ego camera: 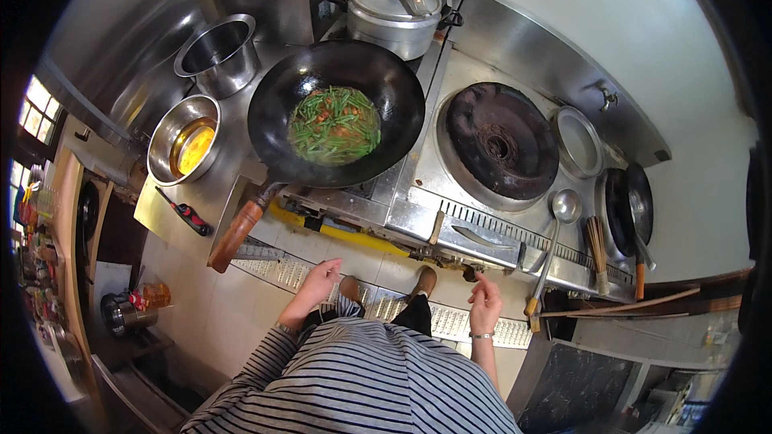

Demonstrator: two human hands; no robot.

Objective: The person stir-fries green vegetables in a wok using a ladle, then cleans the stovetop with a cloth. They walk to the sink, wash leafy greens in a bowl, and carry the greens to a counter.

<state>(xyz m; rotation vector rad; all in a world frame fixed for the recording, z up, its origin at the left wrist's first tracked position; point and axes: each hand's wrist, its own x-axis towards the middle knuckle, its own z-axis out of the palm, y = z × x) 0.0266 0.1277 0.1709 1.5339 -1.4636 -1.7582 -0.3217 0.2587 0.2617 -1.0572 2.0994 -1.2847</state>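
My left hand [319, 284] hangs over the floor in front of the stove, fingers loosely bent, with nothing seen in it. It is nearest the wooden handle [240, 236] of a black wok [386, 96], but apart from it. In the wok, cut green beans [338, 132] with reddish bits lie in steaming liquid. My right hand [486, 304] is held below the stove's front edge, fingers partly curled, nothing visible in them. Its index fingertip is close to a dark stove knob [470, 273]; whether they touch I cannot tell.
A pressure cooker [392, 27] stands behind the wok. To the left are a steel pot [226, 69], a bowl of yellow liquid [158, 144] and a gas lighter [186, 212]. At right are a bare burner [503, 141], a ladle [566, 206] and a bamboo brush [597, 247].
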